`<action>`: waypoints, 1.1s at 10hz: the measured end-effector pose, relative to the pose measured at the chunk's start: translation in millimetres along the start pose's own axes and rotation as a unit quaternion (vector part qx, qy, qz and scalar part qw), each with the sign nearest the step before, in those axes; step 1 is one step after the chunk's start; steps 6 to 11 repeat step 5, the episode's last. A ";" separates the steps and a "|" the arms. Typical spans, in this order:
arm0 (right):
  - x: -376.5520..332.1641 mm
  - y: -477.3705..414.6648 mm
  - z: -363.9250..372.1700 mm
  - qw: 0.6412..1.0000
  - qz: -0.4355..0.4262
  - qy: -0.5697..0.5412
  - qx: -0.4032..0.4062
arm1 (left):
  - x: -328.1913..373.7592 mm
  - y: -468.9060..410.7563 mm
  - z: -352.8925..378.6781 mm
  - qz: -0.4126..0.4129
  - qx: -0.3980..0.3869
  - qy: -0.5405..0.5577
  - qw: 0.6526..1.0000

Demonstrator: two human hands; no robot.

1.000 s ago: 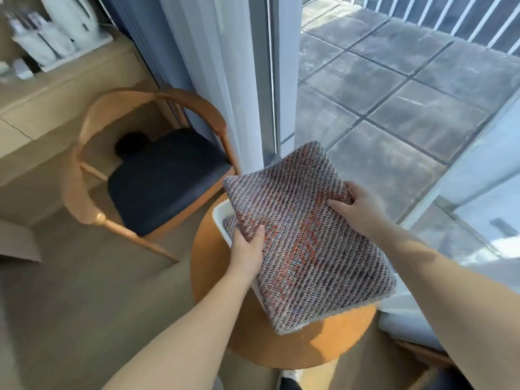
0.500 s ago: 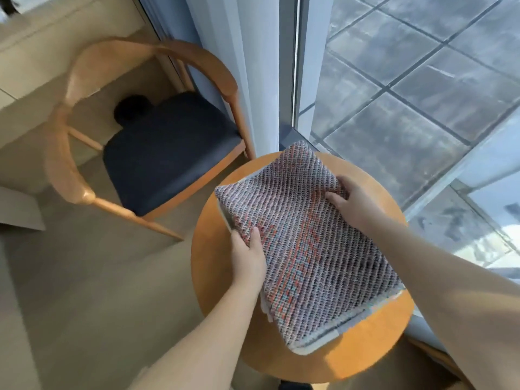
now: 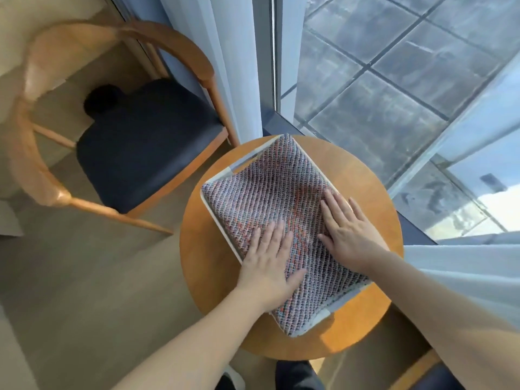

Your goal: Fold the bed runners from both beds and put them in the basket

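Head view: folded bed runner [image 3: 270, 209] now lies down inside the white basket [image 3: 218, 220] on the round wooden table [image 3: 363, 192], where half a second ago it was held by its edges above the rim and a second ago hung higher, tilted over the basket. Both grips have let go. That reads as the placing step essentially done for this runner; whether another runner lies underneath cannot be told, since the woven cloth fills the basket from wall to wall.

Left hand [image 3: 267, 263] rests flat, palm down, fingers spread and extended, on the near left part of the cloth, its outer edge over the basket rim. Right hand [image 3: 347, 232] lies open the same way just beside it, fingers pointing toward the far end, holding nothing. Both forearms reach in from the bottom of the frame, seemingly pressing the runner level. A wooden chair [image 3: 140, 142] stands to the left.
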State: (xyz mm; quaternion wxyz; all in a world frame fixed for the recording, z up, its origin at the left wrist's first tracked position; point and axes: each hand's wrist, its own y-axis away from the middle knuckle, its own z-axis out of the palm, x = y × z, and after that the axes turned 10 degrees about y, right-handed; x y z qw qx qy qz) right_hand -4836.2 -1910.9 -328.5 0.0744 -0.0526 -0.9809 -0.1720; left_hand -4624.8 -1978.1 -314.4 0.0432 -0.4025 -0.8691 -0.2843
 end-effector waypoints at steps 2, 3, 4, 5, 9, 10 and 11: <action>1.2 4.6 8.8 0.999 0.017 0.014 -0.034 | -3.2 -5.7 6.6 -0.045 -0.016 -0.044 0.998; -1.4 5.7 0.2 0.999 0.030 0.000 -0.029 | -2.1 -6.0 -0.1 -0.047 -0.007 -0.010 0.999; -1.9 9.4 -12.1 0.998 0.048 -0.015 -0.025 | -7.3 -3.4 -12.0 -0.031 0.008 0.002 0.999; -10.3 18.6 -42.5 0.994 0.095 -0.032 -0.034 | -19.1 6.3 -38.2 -0.010 0.034 0.031 0.999; -10.3 18.6 -42.5 0.994 0.095 -0.032 -0.034 | -19.1 6.3 -38.2 -0.010 0.034 0.031 0.999; -10.3 18.6 -42.5 0.994 0.095 -0.032 -0.034 | -19.1 6.3 -38.2 -0.010 0.034 0.031 0.999; -10.3 18.6 -42.5 0.994 0.095 -0.032 -0.034 | -19.1 6.3 -38.2 -0.010 0.034 0.031 0.999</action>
